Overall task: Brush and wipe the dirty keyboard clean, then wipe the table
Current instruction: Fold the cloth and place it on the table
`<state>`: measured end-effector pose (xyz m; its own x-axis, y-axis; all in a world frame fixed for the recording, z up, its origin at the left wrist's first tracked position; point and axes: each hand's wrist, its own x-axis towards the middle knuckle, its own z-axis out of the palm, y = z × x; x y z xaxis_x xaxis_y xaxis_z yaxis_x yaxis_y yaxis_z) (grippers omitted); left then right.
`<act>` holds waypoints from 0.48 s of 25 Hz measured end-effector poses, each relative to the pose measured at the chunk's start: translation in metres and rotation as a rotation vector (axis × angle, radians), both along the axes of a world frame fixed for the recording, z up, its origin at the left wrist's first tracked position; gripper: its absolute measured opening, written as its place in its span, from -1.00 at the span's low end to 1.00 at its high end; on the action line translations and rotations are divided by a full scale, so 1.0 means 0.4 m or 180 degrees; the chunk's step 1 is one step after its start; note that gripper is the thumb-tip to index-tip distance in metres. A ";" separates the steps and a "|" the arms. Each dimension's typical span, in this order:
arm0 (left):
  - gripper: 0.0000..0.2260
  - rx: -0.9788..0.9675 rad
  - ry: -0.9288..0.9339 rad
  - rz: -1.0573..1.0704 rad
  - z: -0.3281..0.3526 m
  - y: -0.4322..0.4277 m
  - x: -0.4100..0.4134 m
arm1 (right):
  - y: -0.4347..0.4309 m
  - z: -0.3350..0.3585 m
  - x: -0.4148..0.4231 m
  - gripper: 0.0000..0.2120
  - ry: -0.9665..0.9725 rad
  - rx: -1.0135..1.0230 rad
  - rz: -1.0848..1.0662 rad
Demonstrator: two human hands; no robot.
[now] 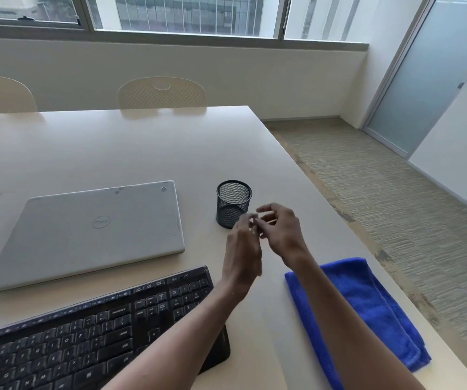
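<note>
Presently, step in hand: preparation, by judgement, since neither hand touches a cleaning item. Left hand and right hand: raised above the worktop, fingertips meeting, fingers curled. Grip of each: motion blur hides whether anything small is pinched between them, so I cannot tell. Keyboard: black, flat on the near left of the worktop, its right end passing under the left forearm. Cloth: blue, folded, lying near the right edge of the worktop, beside the right forearm, untouched. Brush: none in view. Next move, by judgement: the hands must part, and one must take up a tool; the cloth lies nearest the right hand, back and to the right. Mesh cup: black, upright, apparently empty, just beyond the fingertips and light enough to be knocked over by a careless reach. Laptop: grey, lid closed, just beyond the keyboard's far edge, which limits room for sweeping dirt away from the person. Chairs: two, pale, at the far side, well apart from the work.
</note>
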<state>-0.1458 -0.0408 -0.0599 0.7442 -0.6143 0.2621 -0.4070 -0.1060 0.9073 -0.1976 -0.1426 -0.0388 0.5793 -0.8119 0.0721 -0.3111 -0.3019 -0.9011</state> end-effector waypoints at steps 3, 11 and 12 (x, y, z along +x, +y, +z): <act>-0.75 -0.0645 -0.0287 0.0207 0.083 0.000 0.022 | 0.020 0.112 0.011 -0.91 -0.0502 -0.0326 0.0191; -0.87 -0.1258 -0.1079 0.0375 0.285 -0.022 0.164 | 0.020 0.307 0.107 -0.85 -0.1163 -0.1551 0.0179; -0.90 -0.1198 -0.1050 0.0388 0.287 -0.027 0.184 | 0.010 0.300 0.124 -0.86 -0.1156 -0.1596 0.0224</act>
